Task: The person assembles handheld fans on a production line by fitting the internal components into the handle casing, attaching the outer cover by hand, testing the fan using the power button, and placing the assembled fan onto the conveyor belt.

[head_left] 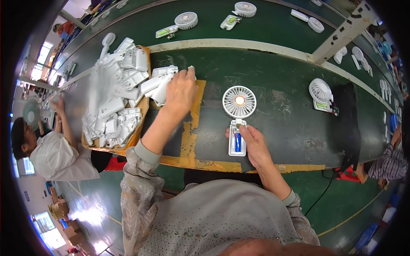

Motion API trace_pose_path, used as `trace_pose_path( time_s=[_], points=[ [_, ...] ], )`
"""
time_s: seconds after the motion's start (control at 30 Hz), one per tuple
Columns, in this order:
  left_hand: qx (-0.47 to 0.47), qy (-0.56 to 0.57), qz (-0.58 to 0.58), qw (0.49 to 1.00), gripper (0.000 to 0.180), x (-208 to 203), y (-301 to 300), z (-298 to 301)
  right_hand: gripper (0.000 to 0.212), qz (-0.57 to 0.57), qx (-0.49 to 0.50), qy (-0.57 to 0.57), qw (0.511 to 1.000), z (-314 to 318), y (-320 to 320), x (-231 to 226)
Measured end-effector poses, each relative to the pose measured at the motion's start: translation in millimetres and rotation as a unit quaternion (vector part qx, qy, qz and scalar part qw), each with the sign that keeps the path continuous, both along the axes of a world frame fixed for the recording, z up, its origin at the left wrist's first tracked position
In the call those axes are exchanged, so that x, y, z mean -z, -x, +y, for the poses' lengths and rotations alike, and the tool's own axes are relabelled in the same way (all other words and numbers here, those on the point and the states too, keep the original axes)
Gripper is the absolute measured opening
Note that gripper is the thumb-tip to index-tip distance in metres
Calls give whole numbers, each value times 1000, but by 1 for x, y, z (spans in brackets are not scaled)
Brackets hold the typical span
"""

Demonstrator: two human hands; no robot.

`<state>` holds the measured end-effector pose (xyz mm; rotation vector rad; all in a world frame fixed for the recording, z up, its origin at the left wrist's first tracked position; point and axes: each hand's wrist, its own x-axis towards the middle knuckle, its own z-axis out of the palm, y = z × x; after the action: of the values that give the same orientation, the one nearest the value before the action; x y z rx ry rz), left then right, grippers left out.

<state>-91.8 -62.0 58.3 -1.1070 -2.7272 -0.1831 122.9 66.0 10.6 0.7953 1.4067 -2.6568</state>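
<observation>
Two hands are at work: the right hand (pixel 255 147) grips a white handheld fan (pixel 239 107) by its handle, thumb on top near the neck, while the left hand (pixel 181 91) bends its fingers over loose white shells (pixel 154 86); whether it has one pinched cannot be told. The fan is at the middle of the table's (pixel 282 136) near edge, its head toward the far edge and its opened handle showing a blue cell (pixel 238 142). Good handling here, I judge, means holding the handle by its side walls, keeping the thumb off the cell and any wiring, and lifting a single shell without dragging its neighbours. Those shells lie beside a heaped box (pixel 130 146) at the table's left, so a light touch should keep the heap from sliding. Near the table's right, a second fan (pixel 320 90) rests by a black cloth-like item (pixel 348 115), best left undisturbed. Beyond the far edge's pale rail (pixel 256 45), more fans (pixel 186 20) lie on a green surface.
</observation>
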Motion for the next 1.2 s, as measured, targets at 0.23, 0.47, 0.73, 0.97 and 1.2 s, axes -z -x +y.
trace_pose_path(
  time_s=[0.23, 0.47, 0.73, 0.97, 1.2],
  points=[
    [3, -282, -84, 956, 47, -20, -7, 1, 34, -8, 1, 8, 1000, 5, -2, 0],
    [-92, -510, -547, 657, 43, 3, -60, -29, 33, 1, 8, 29, 1000, 1, -2, 0],
    [55, -157, -249, 954, 57, -2, -93, -46, 31, -1, 18, 15, 1000, 1, -2, 4],
    [96, 28, -260, 960, 56, -9, -82, -51, 32, 9, 24, 26, 999, -1, -2, 3],
    [-79, -54, -388, 917, 45, -25, -111, -38, 31, 7, 35, 51, 998, -3, -4, 0]
  ],
)
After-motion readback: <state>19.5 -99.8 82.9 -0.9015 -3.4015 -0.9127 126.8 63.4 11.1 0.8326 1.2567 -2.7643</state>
